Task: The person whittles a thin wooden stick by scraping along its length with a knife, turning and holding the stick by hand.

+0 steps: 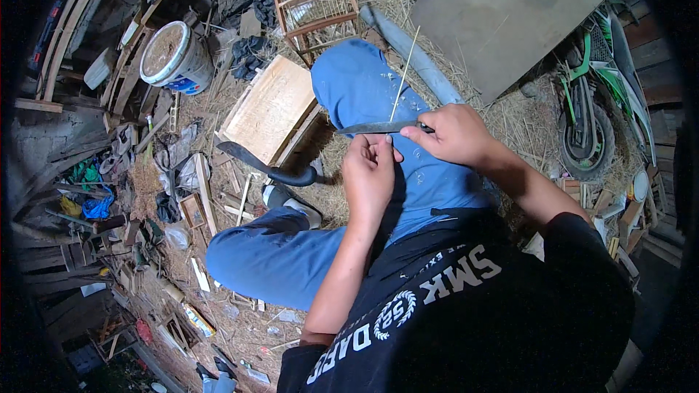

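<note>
My right hand (pixel 459 135) is wrapped round the dark handle of a knife (pixel 371 128), its blade pointing left above my knee. Just below the blade, my left hand (pixel 370 175) is closed in a pinch on a thin pale stick (pixel 402 76). The stick runs up and away past the blade, which crosses it and seems to touch it. Both hands are over my blue-trousered thigh, which has pale shavings on it. To the left, a curved dark blade with a black handle (pixel 295 176) rests by a wooden box (pixel 269 113).
A small wooden cage (pixel 315 4) stands beyond my knee, near a grey pipe (pixel 411 54). Far right are a large flat board (pixel 510 14) and a green motorbike (pixel 586 102). A white bucket (pixel 166 54) stands at left. Straw and wood scraps cover the floor.
</note>
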### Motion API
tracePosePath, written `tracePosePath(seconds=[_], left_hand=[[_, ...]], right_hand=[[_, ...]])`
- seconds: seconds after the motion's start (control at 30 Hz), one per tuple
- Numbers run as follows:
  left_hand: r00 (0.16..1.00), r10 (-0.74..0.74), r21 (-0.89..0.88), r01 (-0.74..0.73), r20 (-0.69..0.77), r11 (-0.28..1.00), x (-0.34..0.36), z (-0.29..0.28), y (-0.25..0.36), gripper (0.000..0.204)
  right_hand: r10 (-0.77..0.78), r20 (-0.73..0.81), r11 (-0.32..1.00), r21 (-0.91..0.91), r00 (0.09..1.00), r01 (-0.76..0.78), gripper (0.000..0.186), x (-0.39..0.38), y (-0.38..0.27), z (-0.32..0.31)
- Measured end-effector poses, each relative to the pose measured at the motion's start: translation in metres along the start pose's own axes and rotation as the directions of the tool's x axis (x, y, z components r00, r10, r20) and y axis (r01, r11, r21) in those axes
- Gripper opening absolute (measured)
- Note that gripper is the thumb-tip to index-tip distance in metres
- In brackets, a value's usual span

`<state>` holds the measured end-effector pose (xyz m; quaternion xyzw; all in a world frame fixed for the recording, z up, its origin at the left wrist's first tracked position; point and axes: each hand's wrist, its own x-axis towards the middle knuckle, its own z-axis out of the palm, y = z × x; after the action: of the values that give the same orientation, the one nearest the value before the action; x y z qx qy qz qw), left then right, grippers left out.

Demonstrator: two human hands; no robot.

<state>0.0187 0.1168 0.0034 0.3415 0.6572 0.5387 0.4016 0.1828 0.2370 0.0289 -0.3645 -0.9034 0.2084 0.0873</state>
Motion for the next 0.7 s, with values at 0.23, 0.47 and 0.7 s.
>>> tracePosePath(seconds=[0.23,0.47,0.7], left_hand=[[0.997,-0.074,-0.057,0.076,0.037,0.995,0.009,0.003,0.007,0.014],[0.997,-0.038,-0.165,0.048,0.065,0.985,0.009,0.004,-0.003,0.013],[0.997,-0.043,-0.083,0.048,0.062,0.995,0.003,-0.001,-0.005,0.017]], right_hand=[[0.002,0.048,1.000,0.019,0.999,-0.003,0.059,0.004,-0.001,-0.003],[0.056,0.061,0.998,-0.015,0.997,-0.055,0.061,0.006,-0.001,-0.005],[0.087,0.148,0.996,-0.047,0.985,-0.081,0.062,0.010,-0.003,-0.010]])
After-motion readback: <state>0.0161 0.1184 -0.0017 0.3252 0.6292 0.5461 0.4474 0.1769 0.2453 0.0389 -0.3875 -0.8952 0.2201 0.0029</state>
